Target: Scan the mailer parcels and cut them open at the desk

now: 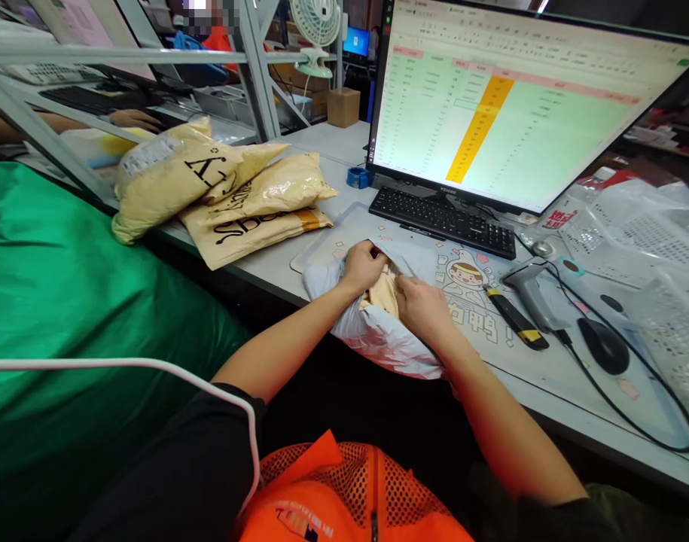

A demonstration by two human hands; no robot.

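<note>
A pale grey-blue plastic mailing bag (400, 350) lies at the desk's front edge, its mouth open. Inside it shows a cream-coloured soft item (382, 293), partly covered by the bag. At the left of the opening, my left hand (364, 267) is closed with curled fingers on the bag's edge. Across the gap, my right hand (424, 305) is closed too, its fingertips at the other edge beside the cream item. What exactly lies under the fingertips is partly hidden. Just right of that hand rests a yellow-and-black utility knife (516, 318).
Several yellow printed parcels (254, 192) are piled at left, beside a large green sack (67, 301). A keyboard (440, 218) stands below the monitor (513, 98). At right are a barcode scanner (533, 290) with its cable, a mouse (602, 346) and white plastic baskets (669, 324).
</note>
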